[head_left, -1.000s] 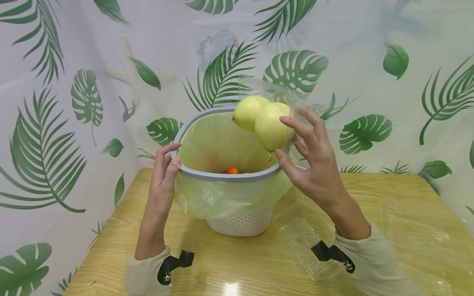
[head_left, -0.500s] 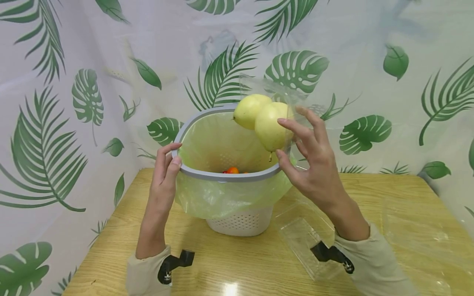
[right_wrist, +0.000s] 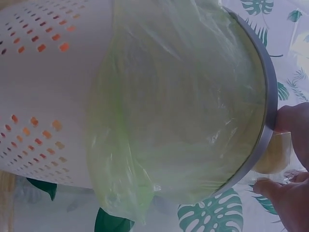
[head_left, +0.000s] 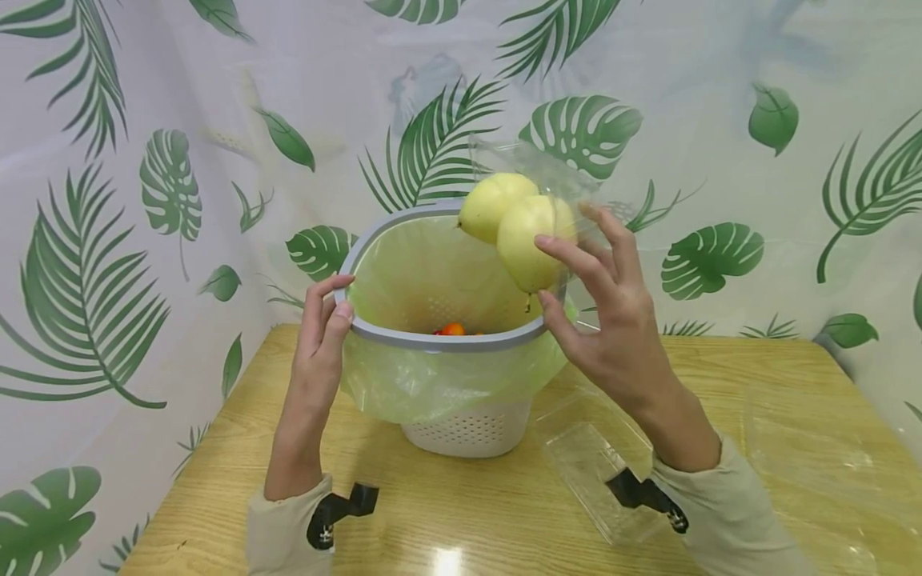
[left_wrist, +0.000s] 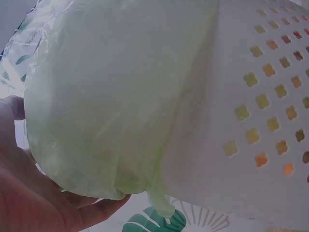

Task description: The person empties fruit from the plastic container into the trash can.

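Note:
A white perforated basket (head_left: pixel 461 436) with a grey rim (head_left: pixel 439 344) stands upright, lined with a thin green plastic bag (head_left: pixel 425 388) folded over its outside. My left hand (head_left: pixel 320 336) grips the rim at the left, thumb in front; the left wrist view shows its fingers behind the bag. My right hand (head_left: pixel 615 312) holds a tilted clear plastic box (head_left: pixel 569 180) at the rim's right side, its thumb right by the rim. Two yellow pears (head_left: pixel 529 244) lean at the box's mouth, over the basket's opening. Deep inside, orange and red round things (head_left: pixel 452 329) partly show.
Another clear plastic tray (head_left: pixel 591 472) lies on the wooden table (head_left: pixel 432 520), under my right forearm. More clear plastic (head_left: pixel 814 456) lies at the table's right side. A leaf-patterned sheet (head_left: pixel 288 72) hangs behind and along the left.
The pears and the clear box have risen slightly and tilted a little more, with my right fingers shifting on them. My left hand and the basket stay nearly where they were.

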A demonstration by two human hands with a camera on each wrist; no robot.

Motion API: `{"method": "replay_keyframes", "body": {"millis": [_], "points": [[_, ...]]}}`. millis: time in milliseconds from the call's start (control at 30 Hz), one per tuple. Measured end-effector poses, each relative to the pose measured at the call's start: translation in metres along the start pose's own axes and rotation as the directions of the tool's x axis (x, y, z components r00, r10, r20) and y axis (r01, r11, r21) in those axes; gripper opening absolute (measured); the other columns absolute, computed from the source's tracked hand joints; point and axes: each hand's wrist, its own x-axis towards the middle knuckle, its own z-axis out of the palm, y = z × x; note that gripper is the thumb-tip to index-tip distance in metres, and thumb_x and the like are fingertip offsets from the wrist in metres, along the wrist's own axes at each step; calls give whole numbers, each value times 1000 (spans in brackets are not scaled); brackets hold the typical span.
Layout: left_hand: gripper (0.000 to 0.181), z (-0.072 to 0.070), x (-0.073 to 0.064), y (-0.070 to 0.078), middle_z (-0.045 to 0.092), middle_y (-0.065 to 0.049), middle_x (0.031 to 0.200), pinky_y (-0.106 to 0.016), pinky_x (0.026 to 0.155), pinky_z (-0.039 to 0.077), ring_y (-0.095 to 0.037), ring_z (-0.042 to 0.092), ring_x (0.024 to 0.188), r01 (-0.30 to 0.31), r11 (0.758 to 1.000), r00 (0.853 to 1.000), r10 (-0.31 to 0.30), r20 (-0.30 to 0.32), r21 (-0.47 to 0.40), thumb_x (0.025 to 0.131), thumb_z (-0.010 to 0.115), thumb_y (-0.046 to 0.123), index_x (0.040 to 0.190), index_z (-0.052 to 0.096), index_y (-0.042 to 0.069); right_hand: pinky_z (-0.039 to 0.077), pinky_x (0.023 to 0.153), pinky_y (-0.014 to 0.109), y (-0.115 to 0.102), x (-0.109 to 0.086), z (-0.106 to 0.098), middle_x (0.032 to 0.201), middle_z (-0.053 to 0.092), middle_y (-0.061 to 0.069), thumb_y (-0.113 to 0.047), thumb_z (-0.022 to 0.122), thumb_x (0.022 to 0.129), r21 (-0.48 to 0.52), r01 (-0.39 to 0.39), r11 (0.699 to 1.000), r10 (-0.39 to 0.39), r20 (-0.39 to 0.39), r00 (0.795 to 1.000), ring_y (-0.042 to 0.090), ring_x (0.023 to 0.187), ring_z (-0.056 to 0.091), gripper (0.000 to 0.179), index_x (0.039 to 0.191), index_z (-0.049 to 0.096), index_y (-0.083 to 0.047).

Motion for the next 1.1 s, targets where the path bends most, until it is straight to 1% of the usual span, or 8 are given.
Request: {"method": "replay_keyframes", "body": {"millis": [133, 233, 467, 667, 800, 933, 1033, 1100], "points": [[41, 0, 0, 0, 48, -14, 148, -57, 110, 27, -32, 49, 125, 4, 1000, 1000, -4, -2, 2, 109, 42, 30, 146, 42, 11, 47, 103, 49, -1, 1, 0, 158, 31, 23, 3, 69, 87, -22, 40, 999, -40, -10, 999, 41, 131, 52, 51, 136, 61, -10], [41, 0, 1, 1, 48, -14, 148, -57, 110, 26, -32, 49, 125, 2, 1000, 1000, -2, -2, 3, 109, 42, 30, 145, 43, 11, 46, 104, 53, -1, 1, 1, 158, 32, 24, 1, 69, 88, -25, 52, 998, -52, -22, 998, 42, 133, 51, 49, 134, 62, -10], [42, 0, 0, 0, 49, -17, 146, -57, 106, 31, -32, 50, 122, -6, 1000, 1000, 6, 0, 4, 109, 42, 30, 146, 43, 11, 48, 101, 55, 1, -1, 1, 159, 32, 22, -3, 68, 89, -41, 40, 998, -41, -27, 999, 39, 135, 50, 46, 134, 61, -10], [41, -1, 1, -1, 49, -15, 147, -57, 109, 27, -29, 49, 124, -6, 1000, 1000, 6, -1, 1, 109, 42, 31, 145, 43, 12, 47, 103, 54, 1, -1, 2, 159, 31, 22, -3, 68, 90, -44, 32, 999, -33, -25, 999, 43, 132, 52, 47, 135, 61, -11], [41, -2, 1, -1, 48, -14, 147, -57, 109, 27, -29, 49, 124, -4, 1000, 1000, 4, -2, 1, 109, 42, 31, 146, 43, 12, 48, 102, 51, 1, -1, 3, 159, 31, 22, -4, 69, 90, -44, 18, 999, -20, -30, 999, 43, 130, 53, 47, 135, 61, -11], [41, -2, 1, -1, 48, -14, 147, -56, 109, 28, -29, 49, 125, 2, 1000, 1000, -2, -6, -2, 109, 42, 30, 145, 43, 12, 48, 102, 49, 1, -4, 2, 157, 34, 20, -4, 71, 87, 2, -11, 1000, 11, -79, 997, 40, 130, 54, 47, 133, 62, -9], [41, -2, 1, 0, 49, -15, 147, -54, 108, 29, -28, 50, 124, 8, 1000, 1000, -8, -2, -8, 109, 42, 30, 145, 43, 11, 48, 102, 44, 0, -10, -2, 157, 34, 16, 3, 73, 84, 106, -80, 991, 93, -125, 988, 36, 131, 52, 51, 133, 61, -4], [41, -2, 1, 0, 49, -15, 146, -54, 108, 30, -28, 50, 123, 12, 1000, 1000, -12, 0, -7, 109, 42, 30, 146, 43, 11, 49, 101, 39, -1, -15, -8, 158, 33, 14, 9, 72, 82, 188, -134, 973, 162, -139, 977, 34, 133, 51, 56, 135, 57, 0]]}}
